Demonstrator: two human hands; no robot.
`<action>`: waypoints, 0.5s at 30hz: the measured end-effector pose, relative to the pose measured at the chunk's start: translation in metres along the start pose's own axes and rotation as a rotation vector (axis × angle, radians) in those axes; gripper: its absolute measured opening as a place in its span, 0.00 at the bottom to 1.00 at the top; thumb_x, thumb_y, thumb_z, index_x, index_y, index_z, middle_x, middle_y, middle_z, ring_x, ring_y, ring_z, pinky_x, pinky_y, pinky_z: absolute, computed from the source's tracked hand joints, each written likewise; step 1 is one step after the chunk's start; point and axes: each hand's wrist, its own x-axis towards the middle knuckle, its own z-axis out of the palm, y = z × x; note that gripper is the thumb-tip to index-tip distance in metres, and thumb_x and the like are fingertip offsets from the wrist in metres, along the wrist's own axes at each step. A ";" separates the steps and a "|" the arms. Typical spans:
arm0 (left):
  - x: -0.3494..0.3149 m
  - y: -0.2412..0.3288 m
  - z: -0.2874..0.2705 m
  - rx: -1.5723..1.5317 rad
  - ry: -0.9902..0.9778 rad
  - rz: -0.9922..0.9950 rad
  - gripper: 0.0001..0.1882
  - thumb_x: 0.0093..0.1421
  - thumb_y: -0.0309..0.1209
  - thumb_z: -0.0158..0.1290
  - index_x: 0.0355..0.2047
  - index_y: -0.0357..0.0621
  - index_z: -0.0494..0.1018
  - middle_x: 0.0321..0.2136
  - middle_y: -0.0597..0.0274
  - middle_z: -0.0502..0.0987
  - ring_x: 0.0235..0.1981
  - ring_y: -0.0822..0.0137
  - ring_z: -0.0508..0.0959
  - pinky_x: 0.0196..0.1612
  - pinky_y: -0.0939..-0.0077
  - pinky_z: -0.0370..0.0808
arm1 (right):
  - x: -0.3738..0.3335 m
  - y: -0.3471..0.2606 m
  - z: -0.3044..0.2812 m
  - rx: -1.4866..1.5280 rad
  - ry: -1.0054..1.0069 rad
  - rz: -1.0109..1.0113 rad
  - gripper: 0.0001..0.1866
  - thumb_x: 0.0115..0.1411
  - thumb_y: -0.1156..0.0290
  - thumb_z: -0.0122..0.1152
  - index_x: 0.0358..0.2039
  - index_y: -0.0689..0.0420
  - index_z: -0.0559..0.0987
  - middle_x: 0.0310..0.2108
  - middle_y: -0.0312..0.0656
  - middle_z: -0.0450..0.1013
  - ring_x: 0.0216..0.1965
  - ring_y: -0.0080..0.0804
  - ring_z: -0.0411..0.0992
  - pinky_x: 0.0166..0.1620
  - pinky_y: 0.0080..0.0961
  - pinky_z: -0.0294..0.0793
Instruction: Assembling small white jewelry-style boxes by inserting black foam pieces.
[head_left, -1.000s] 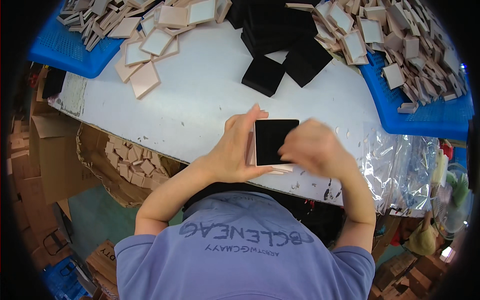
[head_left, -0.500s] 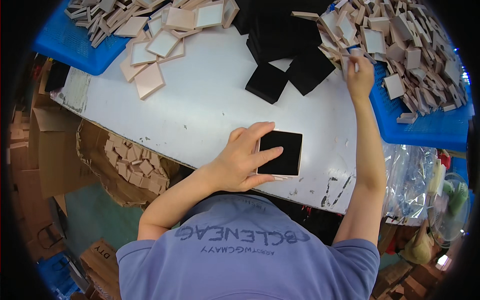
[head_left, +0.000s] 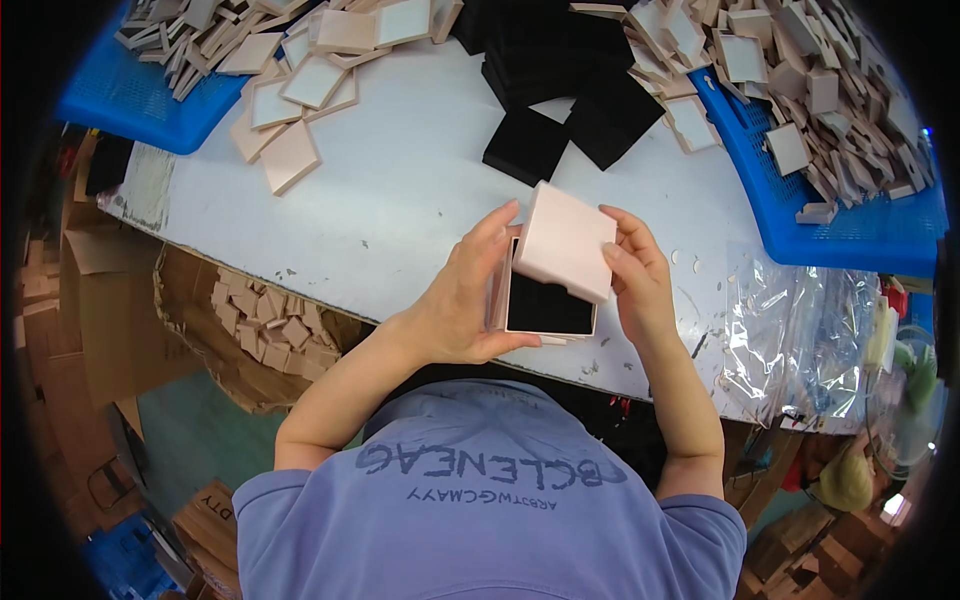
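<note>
My left hand (head_left: 470, 290) curves round the left side of a pale pink box base (head_left: 548, 331), its thumb along the near edge. Inside the base lies a black pad (head_left: 545, 305). Between the fingers and thumb of my right hand (head_left: 640, 270) is a pale pink box lid (head_left: 566, 240). The lid sits tilted and turned over the far part of the base, hiding much of the pad. Whether lid and base touch I cannot tell. Just beyond are stacked black square pads (head_left: 525, 145).
Blue baskets heaped with pink box parts flank the white table (head_left: 400, 240): a left basket (head_left: 150, 115) and a right basket (head_left: 840, 250). Loose pink lids (head_left: 290, 157) lie far left. Clear plastic bags (head_left: 780, 340) are at right. Below the left edge stands a carton (head_left: 190, 310) of small pieces.
My right hand has come back from the far-right pile with a pink lid, now over the base. My left fingers have moved off the black pad to the base's side.
</note>
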 end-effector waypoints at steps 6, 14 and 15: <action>0.005 0.001 -0.007 -0.013 -0.079 -0.024 0.58 0.42 0.38 0.67 0.64 0.45 0.38 0.61 0.34 0.47 0.57 0.41 0.60 0.56 0.54 0.61 | -0.003 -0.019 0.015 -1.016 -0.174 -0.688 0.24 0.47 0.65 0.65 0.44 0.62 0.74 0.36 0.43 0.70 0.35 0.37 0.66 0.36 0.27 0.67; 0.027 0.021 -0.020 0.269 -0.252 -0.128 0.32 0.45 0.40 0.61 0.52 0.47 0.69 0.56 0.43 0.59 0.49 0.54 0.68 0.50 0.65 0.63 | -0.018 -0.032 0.017 -1.375 -0.232 -0.775 0.36 0.47 0.52 0.63 0.53 0.63 0.69 0.41 0.44 0.68 0.37 0.40 0.62 0.41 0.33 0.62; 0.027 0.023 -0.020 0.274 -0.248 -0.110 0.32 0.45 0.40 0.61 0.52 0.47 0.69 0.56 0.43 0.59 0.49 0.54 0.68 0.50 0.65 0.63 | -0.017 -0.031 0.016 -1.383 -0.220 -0.790 0.36 0.47 0.52 0.63 0.53 0.63 0.69 0.41 0.44 0.68 0.37 0.40 0.62 0.41 0.33 0.62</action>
